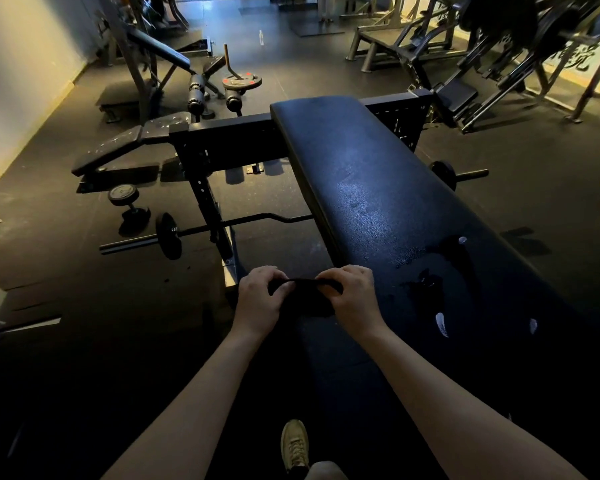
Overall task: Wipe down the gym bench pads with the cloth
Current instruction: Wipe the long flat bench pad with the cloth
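Black cloth (305, 296) stretched between both hands' grip.

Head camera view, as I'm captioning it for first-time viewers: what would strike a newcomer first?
The long black padded bench pad fills the centre-right, glossy with smears. At its near left edge, the left hand and right hand grip a small black cloth between them. A black bent-bar barbell lies on the floor to the left.

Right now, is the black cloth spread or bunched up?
Bunched: the cloth sits crumpled between left hand and right hand, both pinching it.
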Motion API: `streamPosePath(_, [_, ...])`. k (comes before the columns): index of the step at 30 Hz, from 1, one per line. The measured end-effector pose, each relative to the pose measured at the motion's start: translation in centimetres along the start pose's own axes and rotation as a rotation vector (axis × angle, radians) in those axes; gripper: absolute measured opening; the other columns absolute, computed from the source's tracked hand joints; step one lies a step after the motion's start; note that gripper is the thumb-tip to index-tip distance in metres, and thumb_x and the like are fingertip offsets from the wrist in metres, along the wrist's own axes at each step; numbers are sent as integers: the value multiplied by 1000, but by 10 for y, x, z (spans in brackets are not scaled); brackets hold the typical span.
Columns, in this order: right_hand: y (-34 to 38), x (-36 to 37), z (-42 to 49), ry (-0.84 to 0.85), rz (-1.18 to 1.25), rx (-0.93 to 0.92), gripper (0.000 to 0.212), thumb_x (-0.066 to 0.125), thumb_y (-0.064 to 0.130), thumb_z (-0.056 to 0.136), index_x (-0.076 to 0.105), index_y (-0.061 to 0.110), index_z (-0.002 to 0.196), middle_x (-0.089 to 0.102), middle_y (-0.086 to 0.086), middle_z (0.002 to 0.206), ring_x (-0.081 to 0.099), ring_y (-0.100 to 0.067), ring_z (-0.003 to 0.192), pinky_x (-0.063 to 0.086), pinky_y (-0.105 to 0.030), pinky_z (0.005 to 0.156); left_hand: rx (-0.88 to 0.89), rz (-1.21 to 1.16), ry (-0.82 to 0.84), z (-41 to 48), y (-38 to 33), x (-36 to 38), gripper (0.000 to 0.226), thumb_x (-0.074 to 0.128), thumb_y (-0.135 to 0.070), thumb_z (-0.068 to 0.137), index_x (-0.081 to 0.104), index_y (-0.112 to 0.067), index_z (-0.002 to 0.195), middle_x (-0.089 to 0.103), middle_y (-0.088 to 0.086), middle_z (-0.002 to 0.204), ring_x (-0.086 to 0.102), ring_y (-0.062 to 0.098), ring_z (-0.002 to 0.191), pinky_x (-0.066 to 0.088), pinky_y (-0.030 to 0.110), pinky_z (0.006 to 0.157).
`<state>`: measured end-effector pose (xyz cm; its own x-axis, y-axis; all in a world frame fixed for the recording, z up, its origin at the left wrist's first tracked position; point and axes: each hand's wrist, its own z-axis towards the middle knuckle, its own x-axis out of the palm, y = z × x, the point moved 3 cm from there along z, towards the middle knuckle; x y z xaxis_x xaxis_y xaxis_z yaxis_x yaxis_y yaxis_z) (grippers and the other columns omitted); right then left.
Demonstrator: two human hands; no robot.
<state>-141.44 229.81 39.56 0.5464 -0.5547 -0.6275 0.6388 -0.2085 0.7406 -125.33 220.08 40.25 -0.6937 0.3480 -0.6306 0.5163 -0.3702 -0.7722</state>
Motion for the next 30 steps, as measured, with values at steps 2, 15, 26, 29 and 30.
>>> streamPosePath(2, [-1,-2,0,-7,26,-16,12,77,16,84,79,22,94,66,3,88,50,-16,104,29,-12,91,-48,53,-36,-2,2,1,13,70,-29,92,67,-24,104,53,1,141,32,27,144,28,52,118])
streamPosePath(15, [16,12,-1,38,521,266,10,69,16,92,72,22,99,72,1,96,68,-10,92,57,-31,85,-160,-432,-73,-18,-19,15,14,60,-29,100,58,-25,113,64,-6,104,65,4,94,53,17,71])
streamPosePath(26, [27,14,-4,56,467,163,24,59,9,96,68,21,115,66,2,107,65,-9,98,53,-26,88,-298,-918,-8,-15,-11,20,35,60,-19,99,57,-32,131,63,6,130,64,23,118,54,51,100])
streamPosePath(29, [21,11,-7,72,382,113,28,65,18,89,59,29,114,57,-1,110,62,-11,99,55,-35,89,-327,-1004,-45,-10,-20,20,34,52,-13,102,56,-26,133,63,9,130,62,28,120,51,55,103])
streamPosePath(30, [22,11,-9,110,408,107,29,65,21,90,57,30,116,55,-2,114,62,-12,102,56,-38,90,-329,-1021,-36,-9,-25,20,34,50,-12,103,55,-23,134,62,10,130,61,30,121,50,56,104])
